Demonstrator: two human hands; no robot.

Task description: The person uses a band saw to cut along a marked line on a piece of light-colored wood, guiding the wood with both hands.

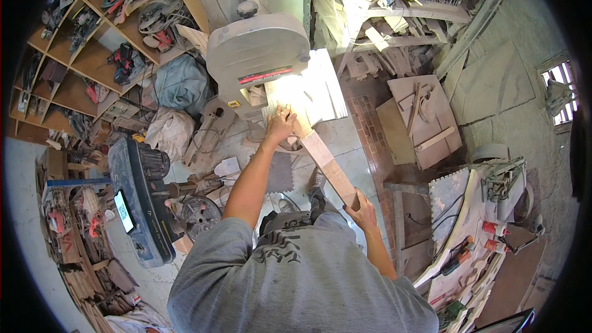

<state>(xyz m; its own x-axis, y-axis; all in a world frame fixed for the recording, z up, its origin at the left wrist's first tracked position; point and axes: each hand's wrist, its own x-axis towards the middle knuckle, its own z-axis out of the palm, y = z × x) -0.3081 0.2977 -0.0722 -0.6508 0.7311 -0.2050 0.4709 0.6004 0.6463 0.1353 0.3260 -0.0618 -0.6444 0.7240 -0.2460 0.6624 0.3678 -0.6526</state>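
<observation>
A long, narrow wooden board (331, 171) slants from the lit table of a band saw (258, 46) back toward my body. Close to the saw, my left hand (282, 123) grips the far part of the board, its fingers bent and pointing toward the machine. My right hand (362, 211) is wrapped round the board's near end, low and to the right. Bright glare washes out the saw table (330, 89), and the housing hides the blade, so I cannot tell whether the board touches it.
To the left stands a dark machine (143, 200) with a phone (124, 211) on it. Wooden shelves (92, 55) full of tools fill the upper left. A cluttered workbench (459, 265) is at the lower right; flat panels (431, 120) lean farther back. My shoes (317, 180) stand on the tiled floor.
</observation>
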